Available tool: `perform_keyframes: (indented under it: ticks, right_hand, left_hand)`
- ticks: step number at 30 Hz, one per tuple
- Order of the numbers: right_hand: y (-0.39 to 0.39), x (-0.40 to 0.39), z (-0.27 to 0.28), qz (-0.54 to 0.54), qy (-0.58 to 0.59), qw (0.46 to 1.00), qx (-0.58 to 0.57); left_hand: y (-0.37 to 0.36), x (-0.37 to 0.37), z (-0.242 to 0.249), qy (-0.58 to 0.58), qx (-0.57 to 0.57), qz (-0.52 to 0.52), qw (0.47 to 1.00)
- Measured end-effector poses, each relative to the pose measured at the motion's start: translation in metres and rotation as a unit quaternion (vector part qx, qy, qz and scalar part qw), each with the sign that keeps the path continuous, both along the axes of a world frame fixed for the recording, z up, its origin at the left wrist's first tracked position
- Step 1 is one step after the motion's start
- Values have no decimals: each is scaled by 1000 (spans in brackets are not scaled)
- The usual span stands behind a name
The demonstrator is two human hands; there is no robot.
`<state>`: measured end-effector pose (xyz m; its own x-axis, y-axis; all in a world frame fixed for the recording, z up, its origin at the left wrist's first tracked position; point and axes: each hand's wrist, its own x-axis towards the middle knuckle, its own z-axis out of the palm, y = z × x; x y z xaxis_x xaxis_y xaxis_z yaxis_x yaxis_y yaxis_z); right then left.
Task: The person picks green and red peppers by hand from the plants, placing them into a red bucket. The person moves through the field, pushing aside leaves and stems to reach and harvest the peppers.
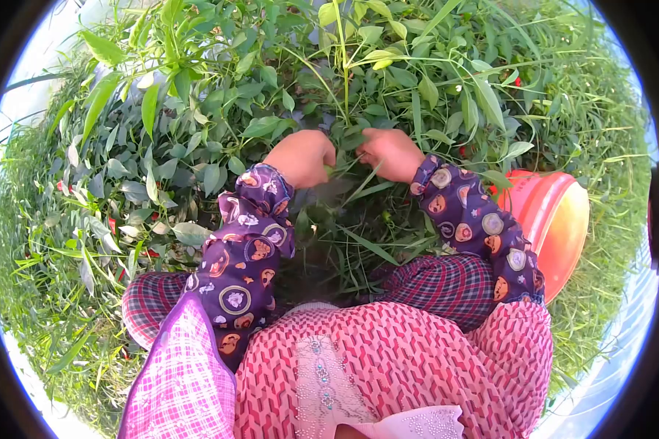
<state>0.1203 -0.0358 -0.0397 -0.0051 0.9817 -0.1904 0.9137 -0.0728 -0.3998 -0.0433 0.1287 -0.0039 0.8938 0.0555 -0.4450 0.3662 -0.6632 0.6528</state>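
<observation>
My left hand (pixel 302 159) reaches into leafy pepper plants (pixel 231 110), its fingers curled together and pointing down to the right. What those fingers hold, if anything, is hidden. Just across a small gap, my right hand (pixel 392 154) is closed, thumb and fingers pinched together among leaves and thin stems. I cannot make out what is in the pinch. Between the two hands a green stem (pixel 346 91) rises with paler leaves at its top. Patterned dark purple sleeves cover both forearms.
An orange-red bucket (pixel 540 212) leans by my right forearm, its mouth turned to the right. Small red peppers (pixel 112 224) show low among the leaves on the left, with another red pepper (pixel 518 82) at upper right. Long grass (pixel 600 154) grows along the right. My checked knees flank the plants.
</observation>
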Motion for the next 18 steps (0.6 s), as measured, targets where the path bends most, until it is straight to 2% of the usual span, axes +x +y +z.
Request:
perform_keyframes:
  ticks: [1, 2, 3, 4, 5, 6, 7, 9, 11, 13, 15, 16, 17, 18]
  right_hand:
    - [-7, 8, -5, -2, 1, 1000, 0]
    - [-11, 22, -10, -86, 159, 983, -36]
    - [-11, 33, -18, -164, 313, 933, -71]
    - [-3, 38, 4, -258, 446, 840, -170]
    - [-3, 44, 4, -221, 549, 801, -94]
    - [-1, 40, 9, -251, 595, 758, -91]
    - [2, 36, 14, -279, 638, 712, -85]
    - [3, 30, 15, -298, 699, 643, -91]
    - [3, 38, 26, -248, 662, 692, -148]
    - [7, 44, 45, -203, 572, 769, -203]
    - [10, 46, 68, -159, 364, 874, -279]
    - [10, 47, 84, -50, 267, 929, -252]
    - [5, 49, 78, -13, 238, 940, -244]
    - [1, 44, 74, 16, 202, 956, -212]
  left_hand:
    - [3, 0, 6, 1, 0, -2, 1000]
    - [9, -3, 10, -32, 15, 39, 999]
    - [16, -6, 13, -65, 30, 82, 994]
    - [27, -4, 15, -94, -68, 111, 987]
    - [29, -3, 43, 18, -299, 241, 923]
    - [33, -6, 38, -52, -430, 264, 862]
    - [40, -10, 27, -121, -550, 279, 778]
    - [43, -15, 12, -174, -680, 262, 662]
    - [43, -19, 1, -185, -698, 290, 628]
    - [40, -20, 5, -189, -693, 305, 625]
    - [37, -20, 3, -187, -693, 318, 620]
    - [39, -18, 0, -183, -708, 305, 610]
    - [39, -17, -3, -178, -724, 292, 600]
    - [35, -14, 4, -168, -712, 304, 611]
